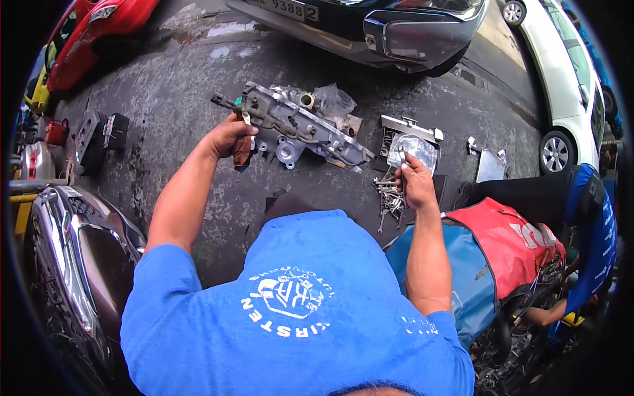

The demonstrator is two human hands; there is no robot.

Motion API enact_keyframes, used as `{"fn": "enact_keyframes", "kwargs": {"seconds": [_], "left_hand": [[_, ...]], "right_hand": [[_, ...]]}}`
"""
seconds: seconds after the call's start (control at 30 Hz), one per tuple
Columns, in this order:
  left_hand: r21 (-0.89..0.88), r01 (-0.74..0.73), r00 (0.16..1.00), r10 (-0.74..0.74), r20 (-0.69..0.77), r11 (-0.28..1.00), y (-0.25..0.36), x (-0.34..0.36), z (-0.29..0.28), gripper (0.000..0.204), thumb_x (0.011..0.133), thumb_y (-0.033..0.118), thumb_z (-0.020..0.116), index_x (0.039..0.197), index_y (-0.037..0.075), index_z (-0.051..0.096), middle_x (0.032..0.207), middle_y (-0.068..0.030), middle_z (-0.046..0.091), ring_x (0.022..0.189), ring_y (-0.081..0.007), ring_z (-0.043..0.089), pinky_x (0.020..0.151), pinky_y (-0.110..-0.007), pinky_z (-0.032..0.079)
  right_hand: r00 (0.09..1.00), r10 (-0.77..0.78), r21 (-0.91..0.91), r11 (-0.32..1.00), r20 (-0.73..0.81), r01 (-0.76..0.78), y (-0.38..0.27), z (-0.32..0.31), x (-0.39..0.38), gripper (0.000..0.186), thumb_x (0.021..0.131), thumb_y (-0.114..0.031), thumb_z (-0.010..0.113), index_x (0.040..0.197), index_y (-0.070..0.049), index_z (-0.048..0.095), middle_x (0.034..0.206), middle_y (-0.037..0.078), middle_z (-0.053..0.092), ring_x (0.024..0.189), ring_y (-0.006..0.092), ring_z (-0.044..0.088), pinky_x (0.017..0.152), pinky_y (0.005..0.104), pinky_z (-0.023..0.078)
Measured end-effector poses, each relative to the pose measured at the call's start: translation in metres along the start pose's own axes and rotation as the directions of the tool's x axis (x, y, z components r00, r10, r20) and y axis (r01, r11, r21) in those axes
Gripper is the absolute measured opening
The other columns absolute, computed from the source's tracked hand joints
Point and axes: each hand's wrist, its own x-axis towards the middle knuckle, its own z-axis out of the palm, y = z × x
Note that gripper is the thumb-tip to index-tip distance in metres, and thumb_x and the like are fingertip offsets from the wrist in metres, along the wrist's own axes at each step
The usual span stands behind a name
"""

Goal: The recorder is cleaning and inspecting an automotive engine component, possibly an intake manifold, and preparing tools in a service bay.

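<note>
My left hand (pixel 226 137) is closed around a brown rag (pixel 243 157) that hangs below the fingers. A small silver metal piece (pixel 247 119) shows at its fingertips; its kind is hard to tell. The hand is right beside the near left end of a long grey metal engine part (pixel 300 125) with a rail and black connectors along it. I cannot tell whether the hand touches that part. To the right, my right hand (pixel 418 181) is closed on a silver wrench (pixel 402 156), whose end sticks up past the fingers. Several loose wrenches (pixel 386 201) lie on the ground beside this hand.
Past the wrenches lie a clear plastic bag (pixel 413 150) and a metal tray (pixel 409 127). A round-holed metal part (pixel 287 152) sits by the engine part. A grey car's bumper (pixel 422 39) is ahead. At right, red and blue covers (pixel 502 244) drape an engine bay, where another person's arm (pixel 549 313) reaches in.
</note>
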Motion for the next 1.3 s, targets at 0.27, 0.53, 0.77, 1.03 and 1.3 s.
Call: {"fn": "enact_keyframes", "kwargs": {"seconds": [0.27, 0.53, 0.77, 1.03, 1.3], "left_hand": [[-0.294, -0.323, 0.905, 0.204, -0.373, 0.900, -0.076, -0.120, -0.147, 0.043, 0.073, 0.012, 0.067, 0.115, 0.008, 0.062, 0.107, -0.0010, 0.062, 0.099, -0.0150, 0.057, 0.087, -0.031, 0.045], [-0.219, -0.635, 0.625, 0.326, -0.709, 0.740, -0.086, -0.197, -0.206, 0.034, 0.072, 0.006, 0.068, 0.106, 0.007, 0.065, 0.096, 0.0014, 0.062, 0.089, -0.0120, 0.057, 0.082, -0.029, 0.044], [-0.205, -0.681, 0.484, 0.221, -0.847, 0.703, -0.073, -0.248, -0.278, 0.033, 0.074, 0.005, 0.067, 0.106, 0.007, 0.063, 0.095, 0.0012, 0.061, 0.088, -0.0140, 0.057, 0.082, -0.030, 0.045], [-0.212, -0.438, 0.632, 0.132, -0.763, 0.874, 0.013, -0.258, -0.406, 0.031, 0.070, 0.010, 0.070, 0.100, 0.005, 0.064, 0.090, -0.0012, 0.063, 0.078, -0.0111, 0.058, 0.069, -0.027, 0.047], [-0.245, -0.282, 0.680, 0.013, -0.733, 0.928, 0.087, -0.283, -0.544, 0.024, 0.067, 0.011, 0.069, 0.091, 0.007, 0.066, 0.084, 0.0011, 0.062, 0.076, -0.0114, 0.057, 0.073, -0.027, 0.046]], "right_hand": [[0.957, -0.064, -0.318, 0.935, 0.283, 0.157, -0.051, 0.176, 0.042, 0.035, 0.098, -0.009, 0.053, 0.132, 0.000, 0.052, 0.088, 0.004, 0.062, 0.070, 0.0097, 0.057, 0.063, 0.0252, 0.049], [0.617, 0.095, -0.456, 0.761, 0.781, 0.461, -0.054, 0.392, 0.067, 0.029, 0.098, -0.009, 0.055, 0.125, 0.001, 0.057, 0.082, 0.000, 0.057, 0.069, 0.0079, 0.053, 0.064, 0.0252, 0.046], [0.491, 0.073, -0.303, 0.862, 0.868, 0.406, -0.089, 0.549, 0.105, 0.024, 0.097, -0.011, 0.058, 0.118, 0.001, 0.060, 0.088, -0.001, 0.062, 0.082, 0.0061, 0.055, 0.072, 0.0242, 0.047], [0.085, 0.172, -0.149, 0.397, 0.981, 0.906, -0.118, 0.804, 0.200, 0.041, 0.084, -0.031, 0.078, 0.105, 0.002, 0.067, 0.090, 0.010, 0.067, 0.084, 0.0148, 0.060, 0.074, 0.0341, 0.050], [-0.292, 0.574, -0.125, 0.576, 0.765, 0.808, -0.078, 1.022, 0.225, 0.078, 0.077, -0.057, 0.076, 0.128, 0.000, 0.057, 0.114, 0.023, 0.067, 0.109, 0.0302, 0.064, 0.094, 0.0387, 0.048]]}}
